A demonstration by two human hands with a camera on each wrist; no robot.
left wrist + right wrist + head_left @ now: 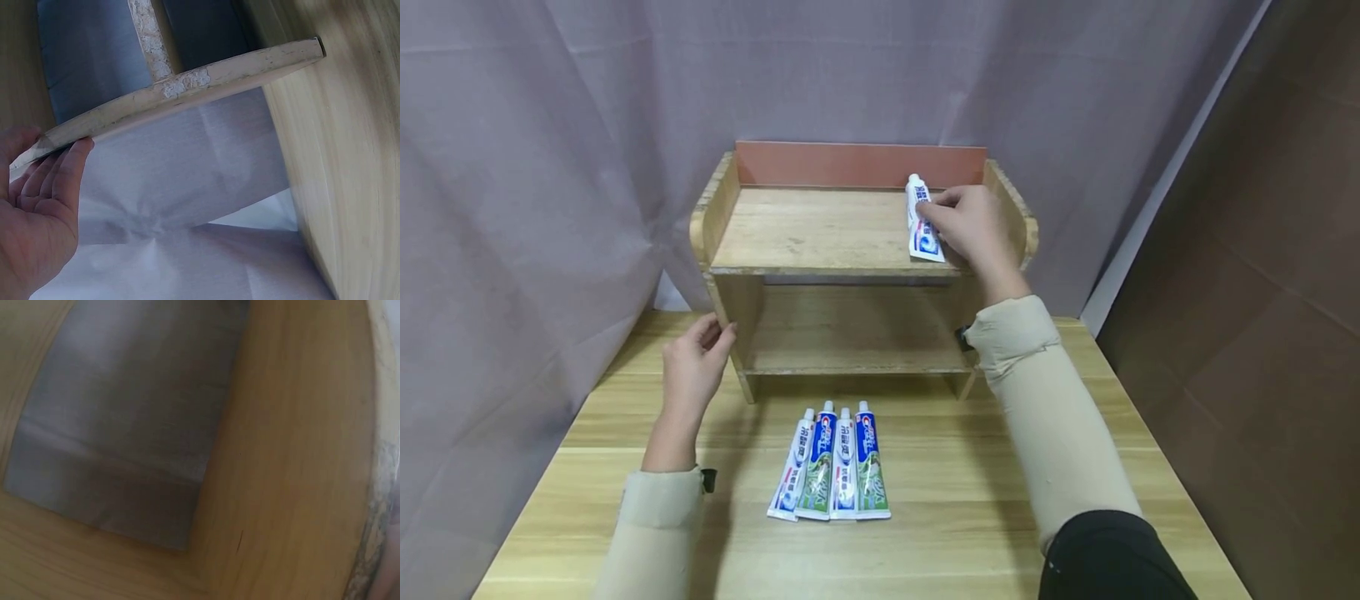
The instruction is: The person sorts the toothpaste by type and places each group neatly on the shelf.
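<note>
In the head view, my right hand [972, 223] pinches a white and blue toothpaste tube [922, 242] over the right part of the top board of a small wooden shelf [808, 229]. The tube's cap points toward the back; whether it touches the board I cannot tell. My left hand [694, 367] holds the front edge of the shelf's left side panel. In the left wrist view the thumb and fingers [70, 178] lie on opposite faces of that panel [206, 78]. The right wrist view is blurred and shows mostly the shelf's inner side panel [294, 450].
Several toothpaste tubes [844, 467], white ones and blue-green ones, lie side by side on the wooden table [940, 533] in front of the shelf. A reddish-brown back board [857, 164] rises behind the top level. Grey cloth [850, 67] hangs behind; a brown surface [1247, 292] stands at right.
</note>
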